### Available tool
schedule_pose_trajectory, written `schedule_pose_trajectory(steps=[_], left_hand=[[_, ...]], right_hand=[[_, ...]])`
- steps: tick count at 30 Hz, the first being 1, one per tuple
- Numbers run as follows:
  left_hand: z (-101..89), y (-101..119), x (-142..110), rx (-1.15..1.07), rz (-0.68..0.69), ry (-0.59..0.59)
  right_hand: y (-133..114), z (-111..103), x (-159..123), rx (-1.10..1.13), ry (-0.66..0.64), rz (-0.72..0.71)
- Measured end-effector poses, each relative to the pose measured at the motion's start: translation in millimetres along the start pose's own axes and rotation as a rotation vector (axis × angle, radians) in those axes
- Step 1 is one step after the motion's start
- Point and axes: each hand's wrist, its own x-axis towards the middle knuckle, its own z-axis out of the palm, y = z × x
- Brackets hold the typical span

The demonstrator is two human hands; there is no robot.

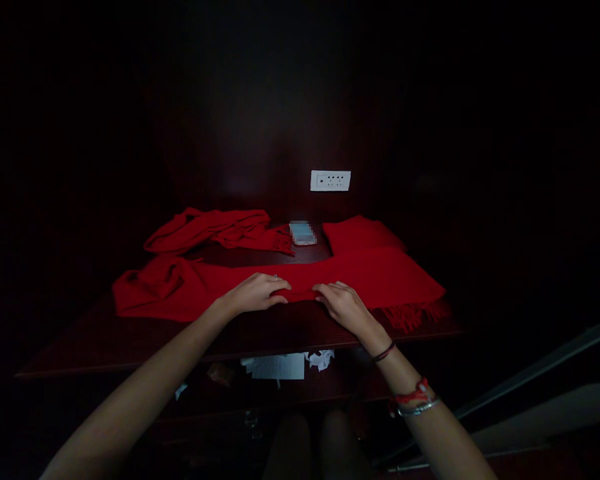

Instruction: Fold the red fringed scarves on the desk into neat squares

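A long red scarf [390, 277] lies across the dark wooden shelf, bunched up at its left end and flat towards its fringed right end. My left hand [257, 292], with a ring on one finger, grips its near edge around the middle. Just to the right, my right hand [343, 305] pinches the same edge, its fingertips curled into the fabric. A short stretch of scarf shows between the two hands. Behind it on the left lies a second, loosely heaped red scarf [230, 225] with fringe. At the back right is a folded red cloth [363, 233], partly touching the long scarf.
A small pale-blue, blurred-out item [303, 233] rests at the back of the shelf [180, 343]. Above it, a white socket panel [331, 181] is on the dark back wall. Under the shelf are a paper sheet [279, 367] and crumpled white paper [320, 360]. Lighting is dim.
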Motion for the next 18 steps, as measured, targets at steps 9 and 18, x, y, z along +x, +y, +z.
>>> schedule_pose_trajectory(steps=[9,18], left_hand=[[-5.4,-1.9,-2.0,0.19,0.041,-0.003],[-2.7,-4.5,-0.8,0.001,0.019,0.046]], right_hand=[[2.2,0.0,0.1,0.02,0.061,0.013],[2.6,-0.2,-1.5,0.029,0.055,0.059]])
